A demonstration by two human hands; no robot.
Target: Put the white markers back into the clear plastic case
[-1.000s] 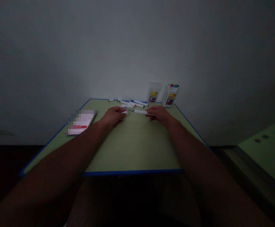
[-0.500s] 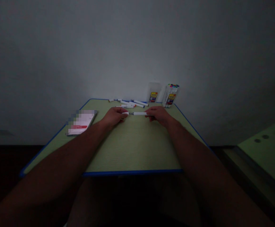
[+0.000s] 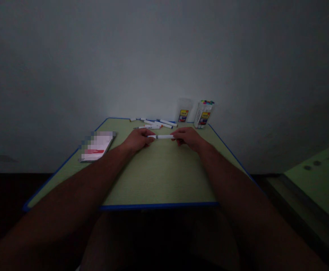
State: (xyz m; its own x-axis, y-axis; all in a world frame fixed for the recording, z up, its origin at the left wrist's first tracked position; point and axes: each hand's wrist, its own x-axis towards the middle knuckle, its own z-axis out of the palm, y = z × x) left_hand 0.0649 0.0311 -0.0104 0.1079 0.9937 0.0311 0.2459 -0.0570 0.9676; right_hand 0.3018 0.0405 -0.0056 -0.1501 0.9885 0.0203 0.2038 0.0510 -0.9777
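Observation:
A white marker (image 3: 166,136) lies level just above the table, between my two hands. My right hand (image 3: 189,137) is closed round its right end. The fingers of my left hand (image 3: 138,140) pinch a white cap (image 3: 152,136) at the marker's left end. A narrow grey band shows where cap and barrel meet; whether the cap is fully seated I cannot tell. Right behind my hands lie several loose white markers (image 3: 164,124), some with orange or blue ends, and at least one with its tip bare.
A phone (image 3: 98,146) lies on the left of the green table (image 3: 161,177), partly blurred out. At the back right stand a clear plastic case (image 3: 184,109) and a second case (image 3: 204,114) packed with markers. The wall (image 3: 153,56) rises behind the table.
The marker and the cap have come together: the grey tip that showed between them is mostly covered. My right hand has shifted slightly left, while my left hand has hardly moved.

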